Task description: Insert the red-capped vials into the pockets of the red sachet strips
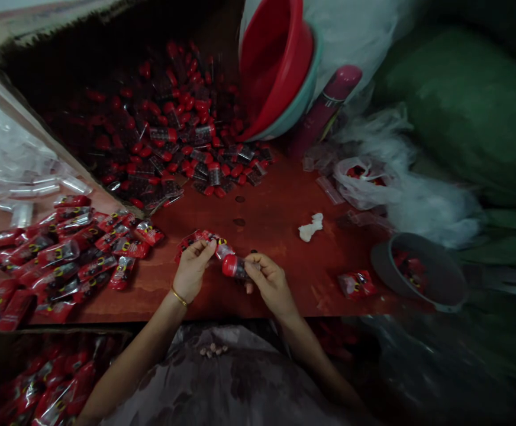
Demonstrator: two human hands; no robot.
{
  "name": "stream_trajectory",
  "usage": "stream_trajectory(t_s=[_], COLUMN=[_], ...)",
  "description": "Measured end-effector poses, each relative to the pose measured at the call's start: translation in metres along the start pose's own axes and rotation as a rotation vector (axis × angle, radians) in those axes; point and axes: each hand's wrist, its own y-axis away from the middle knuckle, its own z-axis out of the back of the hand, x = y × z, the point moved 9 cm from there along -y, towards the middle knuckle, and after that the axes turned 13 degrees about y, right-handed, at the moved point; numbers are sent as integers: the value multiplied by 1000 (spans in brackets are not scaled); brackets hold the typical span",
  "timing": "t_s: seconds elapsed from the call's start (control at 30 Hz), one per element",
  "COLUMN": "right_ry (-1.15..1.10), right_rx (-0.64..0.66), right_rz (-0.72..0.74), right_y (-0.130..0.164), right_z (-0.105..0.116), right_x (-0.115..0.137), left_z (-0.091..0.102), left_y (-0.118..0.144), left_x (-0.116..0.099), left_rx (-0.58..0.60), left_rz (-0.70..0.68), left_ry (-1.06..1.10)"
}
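My left hand [190, 272], with a gold bangle at the wrist, pinches a small red printed packet [223, 245] with a clear window. Close beside it, my right hand [272, 283] grips a little clear tube with a red cap [231, 265], cap end pointing left toward the packet. The tube's far end is hidden by my fingers. More red printed packets [69, 251] are heaped on the red table [249, 207] to the left. A big pile of red-capped tubes [182, 124] spills out of a cardboard box behind my hands.
The cardboard box [54, 133] lies open at the back left. A red basin [271, 77], a teal basin [300, 97] and a dark pink flask [322, 106] stand behind. Rightward are a white scrap [310, 227], a packet [357, 284] and a grey bowl [384, 263] holding red pieces.
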Motion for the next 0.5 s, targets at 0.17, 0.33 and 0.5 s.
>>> stream_trajectory(t_s=[0.17,0.33,0.5], right_ry=[-150,-129,63], right_rx=[8,-76,-167], right_rz=[-68,-48,11], right_y=[-5,-6,-6], right_z=[-8,-7,-5], right_x=[-14,-11,2], left_z=[-1,2,1], left_y=[1,0,0], left_x=[-4,0,13], left_rx=[109,57,-46], left_rz=[-74,-90,-32], left_ry=[-101,-29,39])
